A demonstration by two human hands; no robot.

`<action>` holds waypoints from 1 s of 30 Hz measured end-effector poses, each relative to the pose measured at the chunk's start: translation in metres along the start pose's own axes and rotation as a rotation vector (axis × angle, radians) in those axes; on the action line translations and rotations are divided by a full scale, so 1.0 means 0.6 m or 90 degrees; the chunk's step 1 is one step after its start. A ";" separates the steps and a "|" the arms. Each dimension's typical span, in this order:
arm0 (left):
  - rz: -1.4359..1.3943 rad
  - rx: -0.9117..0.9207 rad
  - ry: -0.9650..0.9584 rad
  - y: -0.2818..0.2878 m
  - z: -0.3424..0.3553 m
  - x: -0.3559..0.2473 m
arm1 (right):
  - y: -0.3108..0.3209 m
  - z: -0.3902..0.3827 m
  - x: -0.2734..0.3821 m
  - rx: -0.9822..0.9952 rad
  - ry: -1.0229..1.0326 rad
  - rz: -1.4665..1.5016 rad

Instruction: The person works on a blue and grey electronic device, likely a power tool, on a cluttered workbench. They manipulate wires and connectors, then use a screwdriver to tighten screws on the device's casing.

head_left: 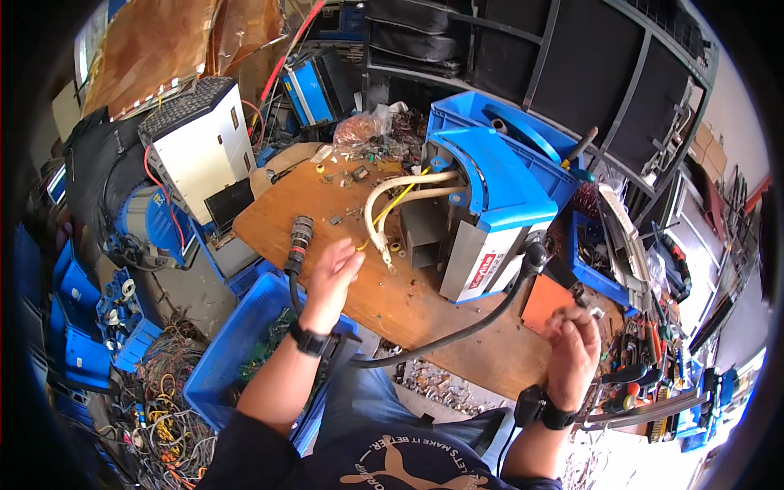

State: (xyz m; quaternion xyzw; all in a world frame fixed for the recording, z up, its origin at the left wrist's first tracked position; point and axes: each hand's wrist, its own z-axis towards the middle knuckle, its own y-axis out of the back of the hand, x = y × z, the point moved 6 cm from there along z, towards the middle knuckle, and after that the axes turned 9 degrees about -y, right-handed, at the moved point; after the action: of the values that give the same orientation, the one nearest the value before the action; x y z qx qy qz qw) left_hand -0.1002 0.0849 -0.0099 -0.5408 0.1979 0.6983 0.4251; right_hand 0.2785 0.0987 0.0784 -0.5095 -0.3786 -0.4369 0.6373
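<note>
On the wooden table stands a blue-and-grey machine housing [510, 184] with an open dark compartment in its side. Two thick cream cables [378, 204] and a thin yellow wire [402, 194] come out of it. My left hand [333, 282] is over the table's near edge, fingers stretched out close to the yellow wire's end. A black cable with a round metal connector [300, 237] lies beside that hand. At the table's right end my right hand [572, 347] has its fingers curled in a pinch; what they hold, if anything, I cannot make out.
A black cable [457, 351] loops from the housing across the table's front edge. Blue bins stand below left [212, 367] and behind [461, 110]. Hand tools [645, 343] crowd the right side. Tangled wires [171, 400] cover the floor at left. An orange sheet [545, 302] lies by my right hand.
</note>
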 end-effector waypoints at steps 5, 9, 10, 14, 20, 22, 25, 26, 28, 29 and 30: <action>0.103 -0.039 -0.111 -0.053 0.082 0.037 | 0.024 -0.036 -0.002 0.058 -0.048 -0.147; 0.165 0.042 -0.097 -0.075 0.123 0.028 | 0.049 -0.062 -0.014 0.084 -0.117 -0.186; 0.151 0.051 -0.047 -0.075 0.126 0.027 | 0.053 -0.069 -0.013 0.080 -0.132 -0.199; 0.257 0.058 -0.243 -0.089 0.142 -0.005 | 0.075 -0.086 -0.029 0.082 -0.141 -0.244; 0.146 0.149 -0.112 -0.094 0.186 -0.009 | 0.076 -0.088 -0.033 0.076 -0.140 -0.299; 0.201 0.168 -0.142 -0.100 0.177 -0.033 | 0.073 -0.087 -0.031 0.069 -0.150 -0.295; 0.166 0.181 -0.117 -0.105 0.178 -0.049 | 0.074 -0.082 -0.034 0.094 -0.194 -0.296; 0.143 0.186 -0.103 -0.106 0.179 -0.047 | 0.074 -0.083 -0.033 0.089 -0.191 -0.291; 0.119 0.174 -0.109 -0.111 0.182 -0.050 | 0.074 -0.084 -0.031 0.080 -0.189 -0.286; 0.108 0.168 -0.112 -0.113 0.185 -0.051 | 0.075 -0.085 -0.032 0.082 -0.188 -0.289; 0.116 0.170 -0.118 -0.115 0.187 -0.052 | 0.077 -0.085 -0.033 0.084 -0.187 -0.293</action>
State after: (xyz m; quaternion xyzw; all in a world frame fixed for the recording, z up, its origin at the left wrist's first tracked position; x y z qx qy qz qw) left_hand -0.1089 0.1944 0.0696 -0.3927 0.2969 0.7485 0.4444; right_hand 0.3175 0.0566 0.0351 -0.4257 -0.6003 -0.4659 0.4913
